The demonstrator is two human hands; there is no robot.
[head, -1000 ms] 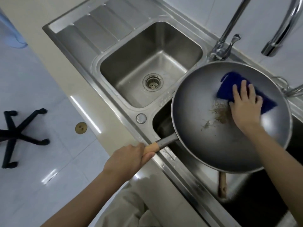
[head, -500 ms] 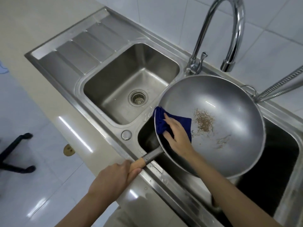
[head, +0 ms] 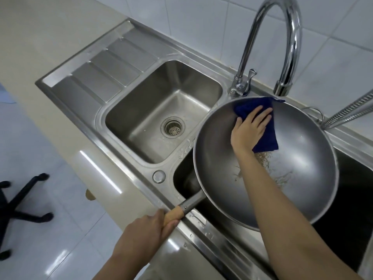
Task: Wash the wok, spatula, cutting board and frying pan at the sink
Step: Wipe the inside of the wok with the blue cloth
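Fingers (head: 260,113) of the right hand (head: 249,129) lie straight and slightly spread, pressing a blue cloth (head: 266,134) flat against the far inner wall of the wok (head: 306,168), close under the rim nearest the tap (head: 282,47). The thumb sits to the left of the cloth, on or just above bare metal; I cannot tell which.

From the head view, the only one there is, what matters is where the dirt lies relative to those fingers. A brownish patch of residue (head: 270,166) sits in the bottom of the bowl, on the wrist side of the hand, beginning just at the cloth's near edge and partly hidden by the forearm. So the fingertips point away from it, and the wiping stroke most likely needs to draw back toward the body and slightly rightward to carry the cloth across it.

The left hand (head: 145,233) curls round the wooden handle (head: 173,215), thumb and fingers wrapped about it. The wok's long axis runs from that grip up and to the right, the bowl held tilted over the right basin (head: 185,178), its rim apart from the left basin (head: 161,110). The right hand is plainly the nearer one to the residue; the left only steadies. Spatula, cutting board and frying pan are not identifiable here.
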